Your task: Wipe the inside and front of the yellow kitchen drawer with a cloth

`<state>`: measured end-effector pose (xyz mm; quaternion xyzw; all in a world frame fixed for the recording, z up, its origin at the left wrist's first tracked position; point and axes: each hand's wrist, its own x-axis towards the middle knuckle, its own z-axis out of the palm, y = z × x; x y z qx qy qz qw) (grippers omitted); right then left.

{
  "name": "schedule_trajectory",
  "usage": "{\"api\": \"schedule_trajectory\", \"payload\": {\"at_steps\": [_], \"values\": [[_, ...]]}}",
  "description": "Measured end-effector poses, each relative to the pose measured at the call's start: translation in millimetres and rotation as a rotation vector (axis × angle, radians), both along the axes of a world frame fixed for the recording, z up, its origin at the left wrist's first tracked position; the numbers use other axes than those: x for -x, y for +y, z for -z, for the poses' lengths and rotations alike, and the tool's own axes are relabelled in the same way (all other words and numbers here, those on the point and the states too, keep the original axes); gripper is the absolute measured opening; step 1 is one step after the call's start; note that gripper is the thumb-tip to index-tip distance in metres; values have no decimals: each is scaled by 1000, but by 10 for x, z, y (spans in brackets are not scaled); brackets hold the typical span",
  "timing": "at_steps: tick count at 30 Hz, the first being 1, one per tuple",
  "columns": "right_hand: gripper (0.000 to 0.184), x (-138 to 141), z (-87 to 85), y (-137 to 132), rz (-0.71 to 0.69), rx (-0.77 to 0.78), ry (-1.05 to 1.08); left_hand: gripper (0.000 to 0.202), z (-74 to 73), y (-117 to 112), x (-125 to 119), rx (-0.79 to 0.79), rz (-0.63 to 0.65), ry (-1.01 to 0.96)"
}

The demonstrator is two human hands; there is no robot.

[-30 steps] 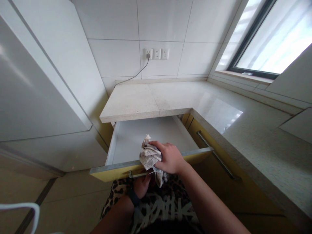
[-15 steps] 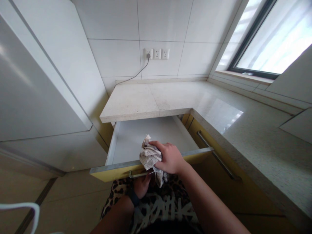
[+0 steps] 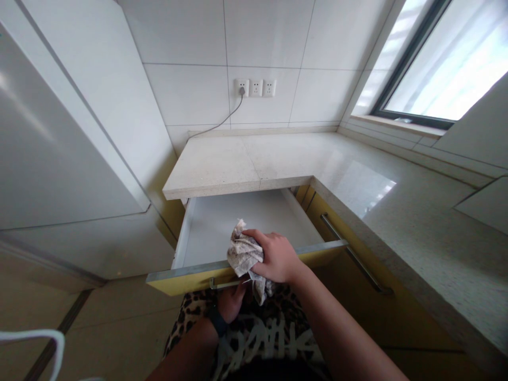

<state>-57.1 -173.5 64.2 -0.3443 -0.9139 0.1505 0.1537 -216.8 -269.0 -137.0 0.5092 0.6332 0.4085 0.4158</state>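
at the bottom of the frame, just below the drawer front, the left hand (image 3: 231,299) reaches up to the slim bar handle (image 3: 222,285). its fingers are hidden behind the bar, so i cannot tell how far they close. just above, the right hand (image 3: 278,257) is clenched round a crumpled patterned cloth (image 3: 243,253), which sits on the metal front rim of the open drawer (image 3: 186,271) at lower centre. the drawer's white floor looks bare. beyond lie the pale surface (image 3: 254,159), wall sockets (image 3: 255,87) with a plugged cable (image 3: 222,123), and a window (image 3: 444,63) at upper right. as i judge it, if the drawer were pushed shut, cloth or fingers lying over the rim could be pinched under the surface's edge. the loose tail of cloth could also snag the handle.
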Motion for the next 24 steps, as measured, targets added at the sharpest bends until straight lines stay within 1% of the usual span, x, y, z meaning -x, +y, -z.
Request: {"api": "schedule_trajectory", "payload": {"at_steps": [3,7,14,18,20,22,24], "values": [[67,-3,-3,-1,-1,-3,0,69,9,-5,3,23,-3,19],[66,-6,-14,-2,1,-8,-4,67,-10,-4,-2,9,13,11],[67,-1,-12,0,7,2,-3,70,-13,5,-4,-7,-17,24],[66,-1,-9,2,2,2,0,70,5,2,2,28,11,3],[66,-4,-9,0,6,-3,-6,68,9,6,1,5,13,2],[66,-6,-10,-2,8,-8,-10,66,12,12,-3,-52,-10,6],[66,-5,-11,-4,6,-12,-9,66,15,16,-8,-78,-27,9]]}}
